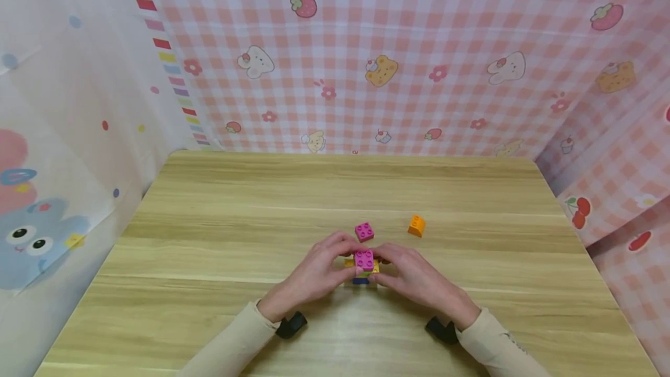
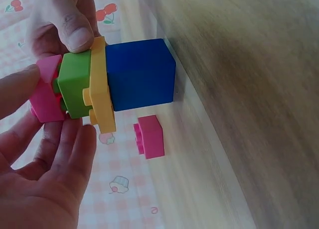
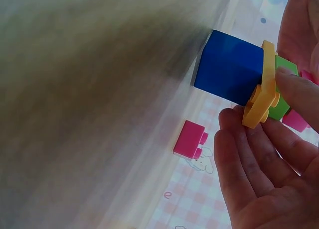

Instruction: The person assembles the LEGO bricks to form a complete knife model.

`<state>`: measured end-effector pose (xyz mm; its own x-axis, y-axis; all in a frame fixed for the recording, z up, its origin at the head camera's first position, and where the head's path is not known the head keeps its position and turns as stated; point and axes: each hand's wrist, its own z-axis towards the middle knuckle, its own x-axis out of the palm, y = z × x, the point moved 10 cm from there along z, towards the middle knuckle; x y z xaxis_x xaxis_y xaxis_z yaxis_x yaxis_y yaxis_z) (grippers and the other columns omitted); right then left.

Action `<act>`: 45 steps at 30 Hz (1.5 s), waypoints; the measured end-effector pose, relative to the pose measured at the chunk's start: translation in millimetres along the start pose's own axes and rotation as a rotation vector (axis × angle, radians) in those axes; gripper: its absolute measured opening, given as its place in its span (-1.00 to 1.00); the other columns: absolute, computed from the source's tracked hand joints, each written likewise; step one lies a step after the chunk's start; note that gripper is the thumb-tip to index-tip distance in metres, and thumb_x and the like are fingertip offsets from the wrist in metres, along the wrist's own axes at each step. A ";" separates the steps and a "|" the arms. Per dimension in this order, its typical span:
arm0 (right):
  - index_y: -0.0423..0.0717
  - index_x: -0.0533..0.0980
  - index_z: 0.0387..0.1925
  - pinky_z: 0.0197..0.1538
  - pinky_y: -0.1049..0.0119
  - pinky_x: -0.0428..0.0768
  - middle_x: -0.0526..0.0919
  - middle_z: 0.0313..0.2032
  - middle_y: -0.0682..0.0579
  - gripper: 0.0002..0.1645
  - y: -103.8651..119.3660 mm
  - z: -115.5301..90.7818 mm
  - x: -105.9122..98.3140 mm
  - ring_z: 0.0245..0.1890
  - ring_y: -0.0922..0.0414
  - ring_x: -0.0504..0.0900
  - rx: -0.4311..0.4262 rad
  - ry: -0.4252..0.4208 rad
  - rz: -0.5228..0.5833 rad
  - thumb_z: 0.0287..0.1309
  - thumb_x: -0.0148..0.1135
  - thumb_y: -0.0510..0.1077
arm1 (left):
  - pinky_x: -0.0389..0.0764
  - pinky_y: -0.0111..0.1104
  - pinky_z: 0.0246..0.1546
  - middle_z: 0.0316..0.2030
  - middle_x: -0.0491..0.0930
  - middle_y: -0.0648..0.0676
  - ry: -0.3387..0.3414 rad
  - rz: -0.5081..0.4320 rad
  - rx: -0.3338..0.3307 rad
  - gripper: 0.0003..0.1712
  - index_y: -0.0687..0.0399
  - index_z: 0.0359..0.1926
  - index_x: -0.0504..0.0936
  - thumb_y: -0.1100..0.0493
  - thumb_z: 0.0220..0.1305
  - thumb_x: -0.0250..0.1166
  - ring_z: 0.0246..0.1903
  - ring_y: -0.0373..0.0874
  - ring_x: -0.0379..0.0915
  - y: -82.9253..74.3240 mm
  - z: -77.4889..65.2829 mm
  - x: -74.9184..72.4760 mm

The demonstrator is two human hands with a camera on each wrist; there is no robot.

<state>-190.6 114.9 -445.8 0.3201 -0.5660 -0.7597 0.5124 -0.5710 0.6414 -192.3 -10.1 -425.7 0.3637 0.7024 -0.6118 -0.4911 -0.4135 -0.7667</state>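
A small tower of building blocks stands on the table: a blue block [image 2: 142,74] lowest, then a flat yellow plate [image 3: 266,82], a green block [image 2: 76,87] and a pink brick [image 1: 364,259] on top. My left hand [image 1: 319,269] pinches the pink brick, thumb on its near side and fingers behind. Green studs show in the gap under this brick, which sits slightly tilted. From the other side, my right hand [image 1: 413,272] grips the tower at the green block and yellow plate, its thumb on the near face.
A second pink brick [image 1: 364,231] lies just behind the tower. Farther to the right is an orange brick [image 1: 416,226] with a curved slope. The wooden table [image 1: 235,191] meets a pink checked cloth [image 1: 340,45] at its back edge.
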 end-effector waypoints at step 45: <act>-0.11 0.54 0.32 0.27 -0.09 0.58 0.60 0.30 -0.02 -0.45 -16.1 28.5 -47.9 0.25 -0.10 0.59 0.045 -0.082 0.028 0.39 0.35 -0.03 | 0.63 -0.26 0.16 -0.02 0.70 -0.05 -0.045 -0.195 -0.107 -0.60 0.06 0.09 0.65 0.15 0.26 0.51 0.02 -0.12 0.64 26.5 -1.6 5.9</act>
<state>-236.9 134.3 -416.7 0.2666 -0.6282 -0.7310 0.4675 -0.5789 0.6680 -201.9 -17.9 -449.9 0.4069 0.7993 -0.4422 -0.3272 -0.3244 -0.8875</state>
